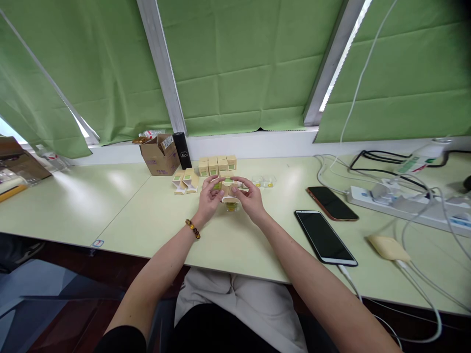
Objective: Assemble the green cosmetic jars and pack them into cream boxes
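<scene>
Between my two hands is a small tan cardboard box point(228, 188) with a green patch on top, gripped from both sides. My left hand point(210, 197) has its thumb and fingers closed on the box's left side. On the right side, my right hand point(250, 197) pinches it with thumb and forefinger. Just below the box, a small clear cup point(231, 207) with something yellow inside sits on the table. Beyond my right hand stand clear cups point(270, 182) with yellow bits in them. Behind my left hand lie two open, unfilled-looking tan sleeves point(190, 180).
Several small tan boxes point(217, 165) stand in a row at the back. Further left are a brown carton point(160, 156) and a black cylinder point(182, 150). On the right lie two phones point(326, 238), a yellow case point(388, 248), cables and a white power strip point(408, 208).
</scene>
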Demonstrator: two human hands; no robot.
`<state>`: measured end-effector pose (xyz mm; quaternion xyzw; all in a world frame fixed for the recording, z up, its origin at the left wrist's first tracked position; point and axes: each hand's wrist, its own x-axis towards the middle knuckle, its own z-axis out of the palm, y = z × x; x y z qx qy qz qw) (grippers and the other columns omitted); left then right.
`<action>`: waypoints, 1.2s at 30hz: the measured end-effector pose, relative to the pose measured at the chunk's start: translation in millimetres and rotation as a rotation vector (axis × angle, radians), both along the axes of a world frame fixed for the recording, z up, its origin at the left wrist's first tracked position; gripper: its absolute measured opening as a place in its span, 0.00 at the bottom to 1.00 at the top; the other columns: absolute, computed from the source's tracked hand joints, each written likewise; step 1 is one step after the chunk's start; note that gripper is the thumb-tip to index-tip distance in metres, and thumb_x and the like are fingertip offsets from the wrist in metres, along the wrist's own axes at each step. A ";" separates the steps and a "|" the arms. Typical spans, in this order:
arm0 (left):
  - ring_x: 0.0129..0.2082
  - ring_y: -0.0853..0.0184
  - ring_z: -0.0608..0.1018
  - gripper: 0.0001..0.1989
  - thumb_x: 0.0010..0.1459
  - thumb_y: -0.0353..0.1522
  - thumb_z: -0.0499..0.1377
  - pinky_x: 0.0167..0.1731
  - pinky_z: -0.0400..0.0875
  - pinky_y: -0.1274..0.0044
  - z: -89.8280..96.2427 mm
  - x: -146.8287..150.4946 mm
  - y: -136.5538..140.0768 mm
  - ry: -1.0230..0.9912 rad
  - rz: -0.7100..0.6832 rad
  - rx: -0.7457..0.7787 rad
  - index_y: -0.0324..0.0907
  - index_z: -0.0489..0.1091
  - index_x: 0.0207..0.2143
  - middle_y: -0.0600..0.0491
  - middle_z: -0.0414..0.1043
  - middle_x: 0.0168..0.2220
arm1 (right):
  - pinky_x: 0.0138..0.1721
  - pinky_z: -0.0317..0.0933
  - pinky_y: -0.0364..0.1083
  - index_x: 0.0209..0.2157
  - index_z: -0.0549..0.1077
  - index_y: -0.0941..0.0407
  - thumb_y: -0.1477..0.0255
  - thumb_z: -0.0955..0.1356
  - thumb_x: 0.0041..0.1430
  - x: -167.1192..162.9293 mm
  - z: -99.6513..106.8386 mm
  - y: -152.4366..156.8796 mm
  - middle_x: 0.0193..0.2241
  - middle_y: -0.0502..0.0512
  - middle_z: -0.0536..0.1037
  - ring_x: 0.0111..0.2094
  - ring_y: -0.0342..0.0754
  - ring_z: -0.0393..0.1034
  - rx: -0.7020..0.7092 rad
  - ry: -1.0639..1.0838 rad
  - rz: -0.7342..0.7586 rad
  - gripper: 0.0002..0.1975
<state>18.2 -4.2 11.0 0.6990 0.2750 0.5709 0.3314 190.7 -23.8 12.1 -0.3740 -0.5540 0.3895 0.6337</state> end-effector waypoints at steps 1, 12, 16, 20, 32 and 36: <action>0.57 0.55 0.76 0.27 0.66 0.51 0.61 0.43 0.82 0.71 1.4 -1.3 -1.9 0.013 -0.032 -0.003 0.48 0.73 0.60 0.41 0.58 0.67 | 0.39 0.78 0.53 0.52 0.78 0.49 0.54 0.75 0.57 0.4 1.2 -0.6 0.53 0.57 0.80 0.37 0.52 0.80 -0.003 0.018 0.003 0.24; 0.55 0.55 0.76 0.40 0.58 0.52 0.68 0.45 0.82 0.67 -2.0 -0.6 -2.1 0.040 -0.164 -0.066 0.55 0.63 0.69 0.42 0.47 0.74 | 0.53 0.76 0.58 0.53 0.80 0.48 0.55 0.77 0.56 1.3 1.9 -0.6 0.62 0.60 0.72 0.50 0.57 0.78 0.056 0.027 -0.066 0.24; 0.49 0.61 0.79 0.32 0.63 0.51 0.64 0.36 0.82 0.74 -0.7 1.5 -2.9 -0.042 -0.132 -0.060 0.50 0.65 0.65 0.40 0.53 0.70 | 0.46 0.79 0.56 0.57 0.78 0.45 0.50 0.74 0.60 1.3 -0.6 -2.3 0.65 0.59 0.66 0.45 0.54 0.78 0.079 -0.018 0.028 0.27; 0.44 0.65 0.79 0.28 0.65 0.49 0.63 0.33 0.81 0.77 0.8 2.3 -2.9 -0.072 -0.091 -0.059 0.49 0.66 0.61 0.41 0.58 0.67 | 0.47 0.79 0.56 0.59 0.76 0.44 0.47 0.71 0.62 1.1 -2.2 -4.3 0.65 0.59 0.64 0.44 0.52 0.77 0.107 -0.058 0.062 0.28; 0.36 0.72 0.76 0.23 0.65 0.48 0.63 0.30 0.79 0.78 1.6 4.3 -1.1 -0.111 -0.015 -0.045 0.47 0.67 0.56 0.44 0.63 0.62 | 0.53 0.76 0.59 0.58 0.77 0.45 0.50 0.76 0.57 -3.6 1.7 -9.8 0.64 0.60 0.60 0.46 0.53 0.79 0.137 -0.035 0.116 0.29; 0.34 0.73 0.76 0.23 0.65 0.49 0.63 0.29 0.78 0.79 3.4 5.4 -1.8 -0.104 0.019 -0.056 0.47 0.68 0.54 0.45 0.63 0.61 | 0.52 0.77 0.57 0.57 0.77 0.45 0.49 0.76 0.56 -4.6 0.8 -9.6 0.64 0.60 0.60 0.44 0.51 0.78 0.137 -0.054 0.092 0.30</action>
